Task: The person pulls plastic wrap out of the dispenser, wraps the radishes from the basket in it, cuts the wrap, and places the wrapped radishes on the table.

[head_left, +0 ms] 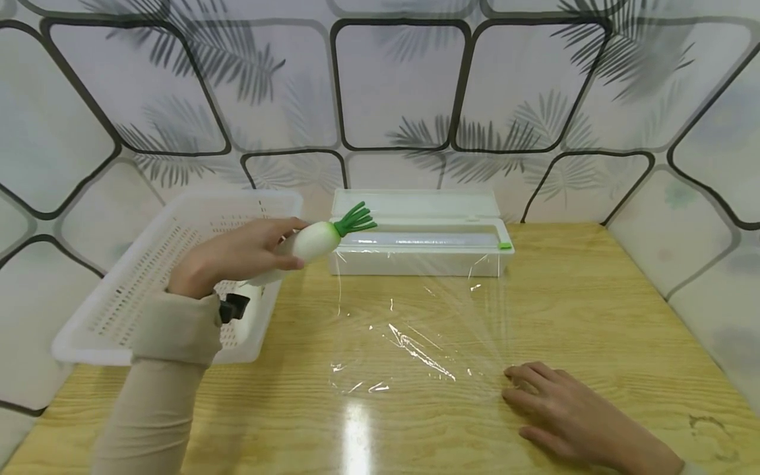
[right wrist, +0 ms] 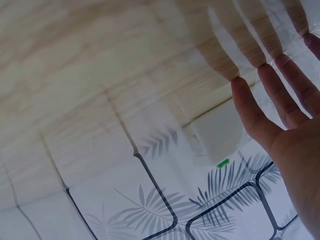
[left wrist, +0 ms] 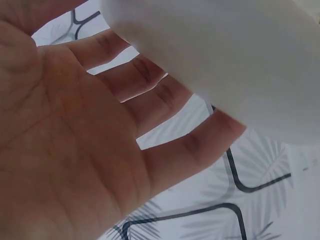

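Observation:
In the head view my left hand (head_left: 237,254) grips a white radish (head_left: 315,243) with a green stem top, held above the right edge of the basket. The left wrist view shows the radish (left wrist: 225,65) against the fingers, its surface filling the upper right. A sheet of clear cling film (head_left: 415,336) stretches from a white dispenser box (head_left: 415,264) toward the front of the table. At the film's front right corner, my right hand (head_left: 564,409) rests with fingertips touching the table. Its fingers are extended in the right wrist view.
A white perforated basket (head_left: 89,353) stands on the left of the wooden table (head_left: 594,297). Something white and rounded (head_left: 252,307) lies inside it, partly hidden by the left arm. The box lid (head_left: 415,203) stands raised. Patterned wall covering (head_left: 398,86) surrounds the table.

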`<state>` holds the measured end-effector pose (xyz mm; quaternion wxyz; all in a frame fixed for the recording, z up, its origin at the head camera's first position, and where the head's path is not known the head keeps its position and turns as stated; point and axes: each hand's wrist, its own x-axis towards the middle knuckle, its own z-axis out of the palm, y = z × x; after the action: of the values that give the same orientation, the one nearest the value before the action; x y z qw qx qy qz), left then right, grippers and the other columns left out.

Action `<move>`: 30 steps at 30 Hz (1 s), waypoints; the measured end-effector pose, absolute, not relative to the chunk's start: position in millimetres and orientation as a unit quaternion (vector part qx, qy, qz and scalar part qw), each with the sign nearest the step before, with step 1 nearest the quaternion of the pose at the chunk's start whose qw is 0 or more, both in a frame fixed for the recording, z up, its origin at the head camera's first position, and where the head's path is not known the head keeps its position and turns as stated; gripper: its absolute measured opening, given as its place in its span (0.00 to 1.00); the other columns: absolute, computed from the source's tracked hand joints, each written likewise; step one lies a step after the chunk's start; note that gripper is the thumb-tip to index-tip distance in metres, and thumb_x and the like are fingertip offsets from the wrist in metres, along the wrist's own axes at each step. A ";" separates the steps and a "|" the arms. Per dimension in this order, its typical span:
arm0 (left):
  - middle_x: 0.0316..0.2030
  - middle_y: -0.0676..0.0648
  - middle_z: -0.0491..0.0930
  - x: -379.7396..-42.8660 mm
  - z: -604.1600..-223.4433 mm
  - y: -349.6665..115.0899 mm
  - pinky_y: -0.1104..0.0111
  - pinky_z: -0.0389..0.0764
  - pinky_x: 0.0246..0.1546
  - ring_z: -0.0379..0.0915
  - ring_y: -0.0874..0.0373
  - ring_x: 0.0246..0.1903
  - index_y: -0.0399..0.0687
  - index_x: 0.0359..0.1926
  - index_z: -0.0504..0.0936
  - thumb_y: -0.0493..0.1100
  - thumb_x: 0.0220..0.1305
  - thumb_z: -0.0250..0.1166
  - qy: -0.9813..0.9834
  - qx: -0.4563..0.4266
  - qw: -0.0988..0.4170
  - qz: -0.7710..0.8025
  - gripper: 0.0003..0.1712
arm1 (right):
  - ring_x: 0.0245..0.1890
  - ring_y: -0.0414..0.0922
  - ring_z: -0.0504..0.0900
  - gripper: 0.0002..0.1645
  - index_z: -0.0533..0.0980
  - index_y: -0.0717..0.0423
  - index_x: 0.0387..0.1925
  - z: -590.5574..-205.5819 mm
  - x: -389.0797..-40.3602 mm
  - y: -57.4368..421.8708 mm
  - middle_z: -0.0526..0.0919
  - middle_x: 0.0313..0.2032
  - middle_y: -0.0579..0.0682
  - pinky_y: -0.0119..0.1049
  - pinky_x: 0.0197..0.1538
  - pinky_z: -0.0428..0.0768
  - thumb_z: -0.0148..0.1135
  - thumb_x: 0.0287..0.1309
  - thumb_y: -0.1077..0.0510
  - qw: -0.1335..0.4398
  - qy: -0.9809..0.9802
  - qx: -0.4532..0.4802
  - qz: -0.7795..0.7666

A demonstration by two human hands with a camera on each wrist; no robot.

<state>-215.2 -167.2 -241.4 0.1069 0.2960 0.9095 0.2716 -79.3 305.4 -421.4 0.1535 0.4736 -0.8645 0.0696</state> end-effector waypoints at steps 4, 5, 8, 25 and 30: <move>0.47 0.41 0.79 -213.2 -244.4 -153.0 0.54 0.76 0.46 0.74 0.49 0.43 0.36 0.67 0.71 0.39 0.68 0.67 0.903 0.305 0.111 0.281 0.30 | 0.50 0.48 0.78 0.21 0.82 0.49 0.49 -421.2 -79.5 305.0 0.80 0.53 0.51 0.46 0.38 0.83 0.68 0.62 0.41 0.155 -0.864 0.474 0.070; 0.47 0.41 0.79 -212.8 -245.3 -149.6 0.55 0.75 0.46 0.74 0.49 0.43 0.37 0.67 0.71 0.39 0.68 0.67 0.903 0.303 0.114 0.283 0.30 | 0.50 0.48 0.78 0.21 0.82 0.49 0.49 -421.2 -79.5 304.9 0.80 0.53 0.51 0.46 0.38 0.84 0.68 0.62 0.41 0.155 -0.864 0.474 0.071; 0.48 0.42 0.79 -211.7 -247.4 -140.7 0.55 0.74 0.47 0.72 0.49 0.43 0.37 0.66 0.72 0.38 0.68 0.66 0.900 0.308 0.120 0.284 0.28 | 0.50 0.48 0.78 0.21 0.82 0.49 0.49 -421.5 -79.1 305.1 0.79 0.53 0.50 0.46 0.38 0.84 0.69 0.61 0.41 0.152 -0.865 0.472 0.070; 0.52 0.42 0.80 -204.4 -271.3 -101.6 0.52 0.75 0.52 0.74 0.48 0.47 0.38 0.66 0.73 0.38 0.66 0.68 0.888 0.356 0.112 0.267 0.29 | 0.51 0.48 0.78 0.21 0.81 0.50 0.49 -421.0 -78.4 304.3 0.79 0.53 0.51 0.46 0.39 0.83 0.68 0.63 0.41 0.149 -0.866 0.472 0.068; 0.55 0.41 0.79 -202.5 -279.6 -91.8 0.52 0.76 0.54 0.75 0.49 0.49 0.38 0.68 0.72 0.38 0.65 0.69 0.882 0.373 0.116 0.262 0.32 | 0.51 0.48 0.78 0.21 0.82 0.49 0.49 -420.1 -78.2 304.9 0.79 0.53 0.50 0.46 0.39 0.83 0.69 0.61 0.42 0.143 -0.868 0.470 0.067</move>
<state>-202.5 -91.8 -279.6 0.1156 0.3732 0.8824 0.2620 -78.2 304.9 -420.1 0.1430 0.4699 -0.8685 0.0669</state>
